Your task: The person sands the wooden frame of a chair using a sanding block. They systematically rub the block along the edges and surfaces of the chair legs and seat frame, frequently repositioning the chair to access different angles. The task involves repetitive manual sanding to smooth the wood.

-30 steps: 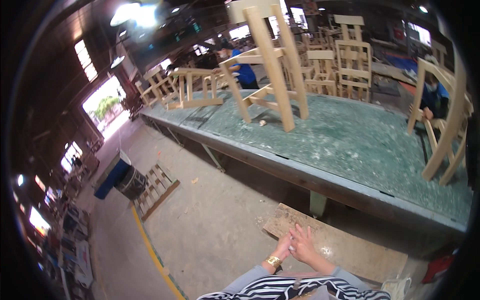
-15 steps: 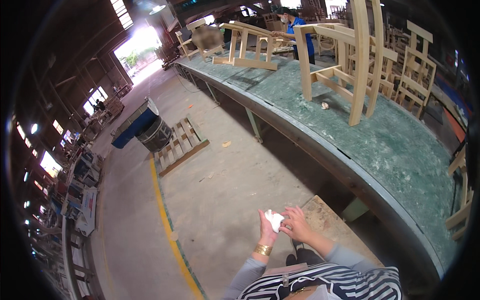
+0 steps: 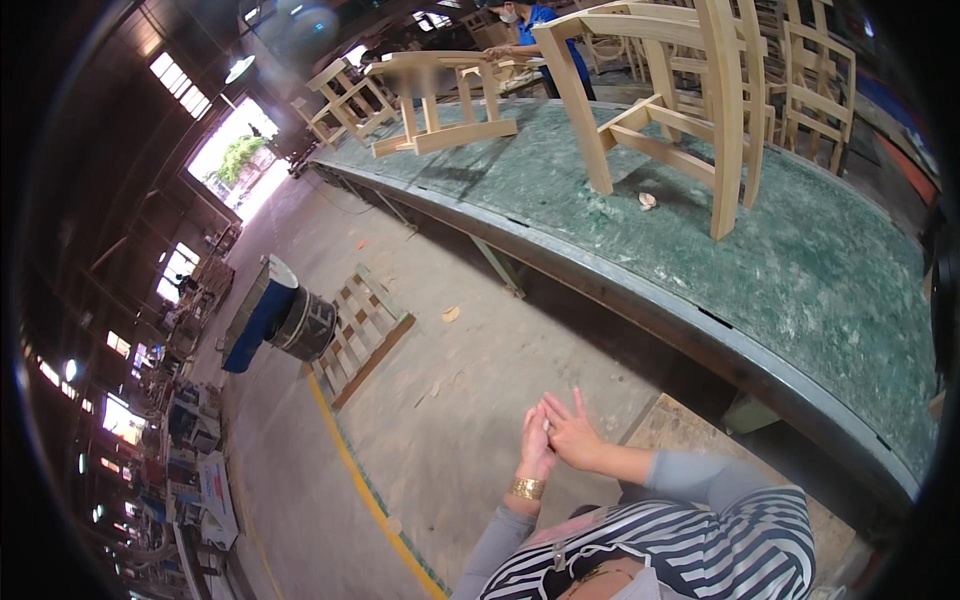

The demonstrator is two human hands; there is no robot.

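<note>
My left hand [image 3: 536, 440] and my right hand [image 3: 572, 432] are pressed together in front of my chest, fingers pointing up and spread a little. Nothing shows between them now. A gold bracelet [image 3: 526, 488] sits on my left wrist. I wear a striped top with grey sleeves. The hands hang over the concrete floor [image 3: 470, 400], well short of the long green workbench [image 3: 800, 270]. An unfinished wooden chair frame [image 3: 680, 100] stands upright on that bench, far from my hands.
More wooden chair frames [image 3: 430, 100] lie along the bench. A person in a blue top [image 3: 545, 35] works at its far end. A wooden pallet [image 3: 360, 335] and a dark drum [image 3: 305, 325] sit on the floor beside a yellow line [image 3: 350, 470]. A plywood sheet [image 3: 680, 430] lies under the bench.
The view has swung left along the bench and floor. A small white thing seen at my hands half a second ago no longer shows; the hands stay together.
</note>
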